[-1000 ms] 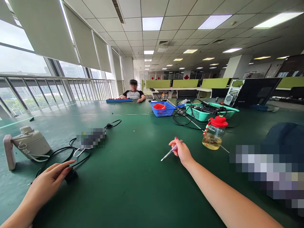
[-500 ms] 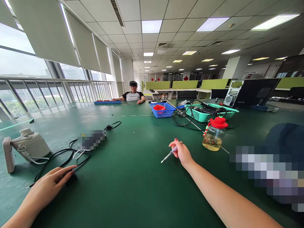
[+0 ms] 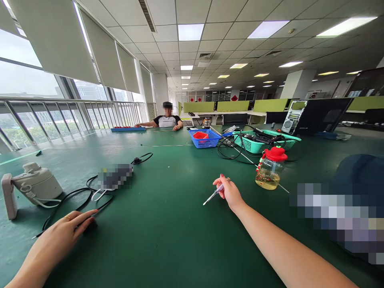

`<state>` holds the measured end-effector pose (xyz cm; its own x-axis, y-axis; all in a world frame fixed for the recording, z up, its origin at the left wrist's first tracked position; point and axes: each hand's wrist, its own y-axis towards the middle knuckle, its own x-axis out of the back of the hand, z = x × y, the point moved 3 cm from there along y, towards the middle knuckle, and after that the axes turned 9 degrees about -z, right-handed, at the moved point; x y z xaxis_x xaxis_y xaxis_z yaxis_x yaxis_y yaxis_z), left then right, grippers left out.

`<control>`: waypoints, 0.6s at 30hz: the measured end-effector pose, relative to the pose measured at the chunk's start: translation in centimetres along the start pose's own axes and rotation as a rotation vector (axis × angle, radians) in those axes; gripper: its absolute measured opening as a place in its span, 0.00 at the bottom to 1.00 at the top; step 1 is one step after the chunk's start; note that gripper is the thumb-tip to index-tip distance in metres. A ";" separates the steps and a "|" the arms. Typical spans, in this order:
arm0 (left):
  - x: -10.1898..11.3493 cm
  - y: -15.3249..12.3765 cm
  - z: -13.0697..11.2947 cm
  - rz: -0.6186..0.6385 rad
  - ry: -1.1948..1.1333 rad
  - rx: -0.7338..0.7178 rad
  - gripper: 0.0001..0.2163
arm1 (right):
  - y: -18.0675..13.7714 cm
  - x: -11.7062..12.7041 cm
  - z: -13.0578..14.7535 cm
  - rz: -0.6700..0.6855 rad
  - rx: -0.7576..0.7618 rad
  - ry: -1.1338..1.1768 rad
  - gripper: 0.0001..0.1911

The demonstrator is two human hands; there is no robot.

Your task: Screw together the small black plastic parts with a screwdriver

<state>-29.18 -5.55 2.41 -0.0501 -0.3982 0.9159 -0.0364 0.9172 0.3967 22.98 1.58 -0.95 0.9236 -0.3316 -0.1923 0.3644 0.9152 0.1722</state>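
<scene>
My right hand (image 3: 231, 195) is closed around a small screwdriver (image 3: 215, 194) with a clear, purplish handle. Its metal tip points down and left, just above the green table (image 3: 168, 244). Over at the lower left, my left hand (image 3: 61, 236) lies low on the table with its fingers stretched out and slightly apart. Dark shadow under those fingers hides whatever may be beneath. A black cable (image 3: 67, 197) runs beside the left fingertips toward a blurred-out dark device (image 3: 117, 177). Right of my right hand stands a glass jar (image 3: 268, 178) with a red lid and yellowish liquid.
A pale bottle (image 3: 40, 184) stands at the left. Farther back are a blue basket (image 3: 207, 142) and a teal basket (image 3: 253, 148) heaped with cables. A dark cap-like item (image 3: 360, 176) lies right. Across the table a person (image 3: 167, 120) sits with one hand at a blue tray (image 3: 128, 129).
Across the table, the blue tray has slid left, with the person's arm reaching farther out to it. My hands and the screwdriver stay in practically the same place.
</scene>
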 end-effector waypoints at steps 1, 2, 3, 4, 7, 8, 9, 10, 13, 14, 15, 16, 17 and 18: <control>0.0 0.0 -0.2 0.008 0.007 -0.002 0.25 | 0.0 0.0 0.0 0.001 -0.001 0.000 0.29; 0.1 0.0 -0.3 0.016 0.016 -0.002 0.25 | 0.0 0.0 0.0 0.003 0.000 -0.001 0.29; 0.1 0.0 -0.5 0.025 0.025 -0.001 0.26 | 0.0 0.0 0.0 0.005 0.002 -0.004 0.29; 0.2 0.0 -0.7 0.033 0.032 0.000 0.26 | 0.0 0.0 0.0 0.006 0.005 -0.007 0.29; 0.4 0.0 -1.1 0.042 0.050 0.014 0.27 | -0.1 -0.1 0.2 0.007 0.008 -0.014 0.29; 0.5 0.0 -1.1 0.040 0.052 0.018 0.27 | -0.1 -0.1 0.2 0.007 0.008 -0.015 0.29; 0.5 0.0 -1.2 0.041 0.054 0.021 0.27 | -0.2 -0.2 0.3 0.008 0.007 -0.016 0.29; 0.5 -0.1 -1.2 0.043 0.054 0.024 0.27 | -0.2 -0.2 0.3 0.008 0.007 -0.018 0.29; 0.4 -0.1 -1.1 0.045 0.042 0.016 0.27 | -0.2 -0.2 0.3 0.012 0.016 -0.031 0.29; 0.3 -0.1 -1.1 0.040 0.039 0.009 0.27 | -0.2 -0.2 0.3 0.015 0.021 -0.033 0.29; 0.2 -0.1 -1.1 0.034 0.039 0.001 0.27 | -0.1 -0.2 0.2 0.017 0.024 -0.033 0.29; 0.2 -0.1 -1.1 0.028 0.042 -0.009 0.28 | -0.1 -0.2 0.2 0.019 0.024 -0.031 0.29; 0.1 -0.1 -1.1 0.027 0.048 -0.018 0.28 | -0.1 -0.2 0.1 0.020 0.024 -0.029 0.29; 0.1 -0.1 -1.2 0.029 0.057 -0.026 0.28 | -0.1 -0.2 0.0 0.021 0.023 -0.028 0.29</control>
<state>-28.03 -5.65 2.49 0.0058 -0.3703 0.9289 -0.0094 0.9289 0.3703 22.79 1.59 -0.90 0.9338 -0.3194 -0.1613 0.3476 0.9165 0.1978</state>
